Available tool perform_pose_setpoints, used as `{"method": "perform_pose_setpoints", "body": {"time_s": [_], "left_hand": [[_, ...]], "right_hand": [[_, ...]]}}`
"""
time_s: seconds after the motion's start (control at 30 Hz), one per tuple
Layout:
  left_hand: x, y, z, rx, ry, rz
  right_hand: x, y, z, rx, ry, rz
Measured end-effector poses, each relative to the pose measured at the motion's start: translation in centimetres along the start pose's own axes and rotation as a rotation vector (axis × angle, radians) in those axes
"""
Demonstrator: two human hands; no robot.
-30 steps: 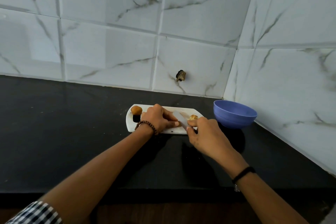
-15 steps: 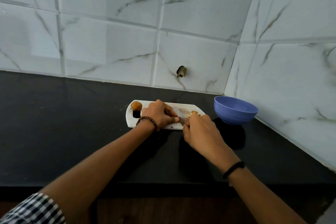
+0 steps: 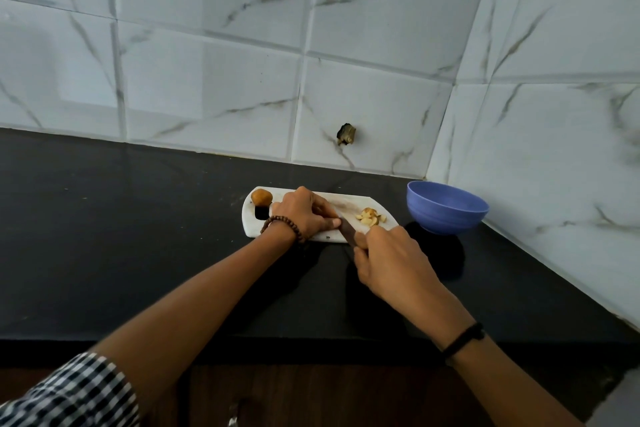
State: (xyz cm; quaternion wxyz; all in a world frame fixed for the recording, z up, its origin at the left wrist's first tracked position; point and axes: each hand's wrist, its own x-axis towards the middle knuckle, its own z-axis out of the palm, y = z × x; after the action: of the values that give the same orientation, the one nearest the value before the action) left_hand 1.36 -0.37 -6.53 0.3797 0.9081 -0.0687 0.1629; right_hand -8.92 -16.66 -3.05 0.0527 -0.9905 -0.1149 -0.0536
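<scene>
Knife (image 3: 347, 231) gripped by its handle in the right hand (image 3: 391, 263), blade angled up to the fingertips of the left hand (image 3: 304, 215), which lies curled on a white cutting board (image 3: 349, 200). Whether it holds anything underneath cannot be told. Sliced pieces (image 3: 370, 217) sit just beyond the right hand, with a blue bowl (image 3: 446, 215) to its right.

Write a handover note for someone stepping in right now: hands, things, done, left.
The left hand is curled on the cutting board, beside the blade; what it steadies is hidden.
The right hand grips the knife.
Done: a heap of slices at the board's right end.
To do: one whole brown piece waits at its left end; the blue bowl looks empty, likely for the slices.
</scene>
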Motion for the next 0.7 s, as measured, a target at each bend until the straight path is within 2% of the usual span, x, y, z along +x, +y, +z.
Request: {"method": "perform_pose_setpoints", "body": {"time_s": [0.1, 0.23, 0.4, 0.57, 0.7], "left_hand": [[-0.1, 0.1, 0.0, 0.026, -0.007, 0.008], [-0.2, -0.2, -0.2, 0.054, -0.021, 0.038], [0.3, -0.3, -0.6, 0.058, -0.049, 0.058], [0.2, -0.4, -1.0, 0.133, 0.098, 0.033], [0.2, -0.7, -1.6, 0.219, 0.233, -0.031]], "right_hand": [[-0.6, 0.6, -0.7, 0.017, -0.047, 0.007], [-1.1, 2.2, -1.6, 0.147, 0.061, -0.035], [-0.6, 2.6, -1.7, 0.254, 0.170, 0.001], [0.2, 1.3, -0.6, 0.241, 0.198, -0.058], [0.5, 1.4, 0.3, 0.229, 0.127, -0.062]]}}
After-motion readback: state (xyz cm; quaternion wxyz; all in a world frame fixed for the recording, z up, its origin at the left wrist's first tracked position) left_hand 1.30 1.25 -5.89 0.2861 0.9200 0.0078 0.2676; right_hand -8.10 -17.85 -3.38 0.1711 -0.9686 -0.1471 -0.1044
